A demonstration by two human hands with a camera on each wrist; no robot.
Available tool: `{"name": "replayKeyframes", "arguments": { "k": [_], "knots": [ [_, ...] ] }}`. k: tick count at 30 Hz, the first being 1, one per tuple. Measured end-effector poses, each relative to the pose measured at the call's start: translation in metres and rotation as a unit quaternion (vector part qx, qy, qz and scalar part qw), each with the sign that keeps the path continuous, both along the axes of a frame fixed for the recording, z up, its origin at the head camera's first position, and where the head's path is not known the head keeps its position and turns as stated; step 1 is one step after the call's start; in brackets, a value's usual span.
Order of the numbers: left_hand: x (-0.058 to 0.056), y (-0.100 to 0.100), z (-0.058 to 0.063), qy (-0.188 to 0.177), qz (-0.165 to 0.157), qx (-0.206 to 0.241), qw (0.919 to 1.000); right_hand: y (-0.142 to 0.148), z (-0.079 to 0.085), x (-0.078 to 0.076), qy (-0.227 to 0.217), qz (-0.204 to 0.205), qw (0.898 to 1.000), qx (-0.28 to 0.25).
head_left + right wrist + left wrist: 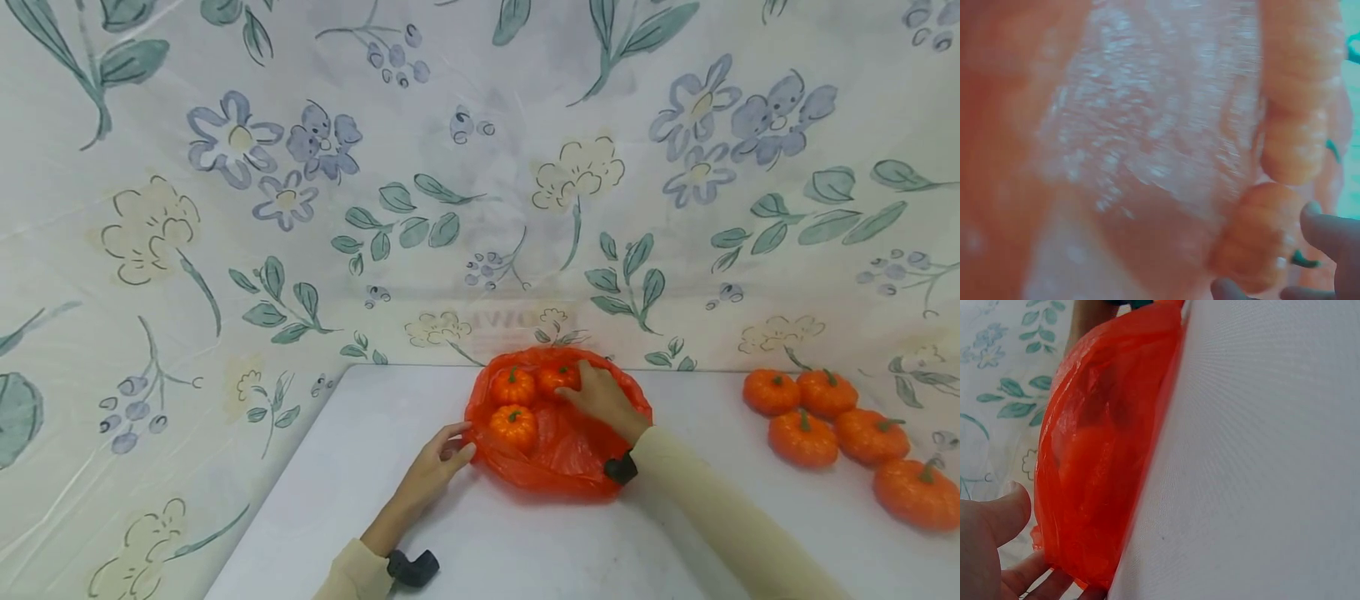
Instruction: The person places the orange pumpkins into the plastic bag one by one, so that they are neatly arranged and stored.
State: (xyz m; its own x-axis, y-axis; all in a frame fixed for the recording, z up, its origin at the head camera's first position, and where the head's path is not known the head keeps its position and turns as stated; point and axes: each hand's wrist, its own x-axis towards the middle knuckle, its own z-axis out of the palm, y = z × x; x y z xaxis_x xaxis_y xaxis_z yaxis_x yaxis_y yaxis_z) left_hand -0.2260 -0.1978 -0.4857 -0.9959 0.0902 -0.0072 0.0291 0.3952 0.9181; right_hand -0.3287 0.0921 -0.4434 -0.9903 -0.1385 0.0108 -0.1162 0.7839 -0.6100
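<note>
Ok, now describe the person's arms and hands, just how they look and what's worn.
Both arms wear plain, pale cream long sleeves, the left sleeve and the right sleeve. The left hand and right hand are gloveless. A small black device sits at each wrist, left and right. No cables or markings can be made out.

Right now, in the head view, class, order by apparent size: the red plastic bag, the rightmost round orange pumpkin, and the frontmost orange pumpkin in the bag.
1. Red plastic bag
2. Rightmost orange pumpkin, perhaps enlarged by nearness
3. Frontmost pumpkin in bag
</note>
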Motion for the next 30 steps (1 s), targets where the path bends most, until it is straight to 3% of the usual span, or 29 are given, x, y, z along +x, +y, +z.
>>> {"name": "replayKeyframes", "arguments": {
  "k": [5, 10, 14, 18, 25, 30],
  "knots": [
    [-0.002, -0.001, -0.002, 0.009, -0.006, -0.008, 0.9999, 0.015, 0.017, 0.014, 0.012, 0.03, 0.999, 0.018],
    [-0.003, -0.005, 0.002, 0.01, 0.003, -0.015, 0.9998, 0.034, 0.042, 0.034, 0.034, 0.07, 0.997, -0.021],
    [-0.007, -0.006, 0.005, 0.015, 0.001, -0.015, 0.9998, 0.063, 0.063, 0.049, 0.055, 0.073, 0.995, -0.031],
    [-0.008, -0.004, 0.004, 0.01, 0.0, -0.009, 0.9999, 0.104, 0.069, 0.069, 0.061, 0.036, 0.997, -0.019],
    [-0.004, 0.001, -0.003, 0.01, -0.008, -0.012, 0.9998, 0.199, 0.054, 0.101, 0.052, -0.08, 0.995, -0.025],
    [-0.005, 0.002, -0.004, 0.015, -0.006, -0.029, 0.9994, 0.255, 0.044, 0.116, 0.025, -0.124, 0.991, -0.03]
  ]
}}
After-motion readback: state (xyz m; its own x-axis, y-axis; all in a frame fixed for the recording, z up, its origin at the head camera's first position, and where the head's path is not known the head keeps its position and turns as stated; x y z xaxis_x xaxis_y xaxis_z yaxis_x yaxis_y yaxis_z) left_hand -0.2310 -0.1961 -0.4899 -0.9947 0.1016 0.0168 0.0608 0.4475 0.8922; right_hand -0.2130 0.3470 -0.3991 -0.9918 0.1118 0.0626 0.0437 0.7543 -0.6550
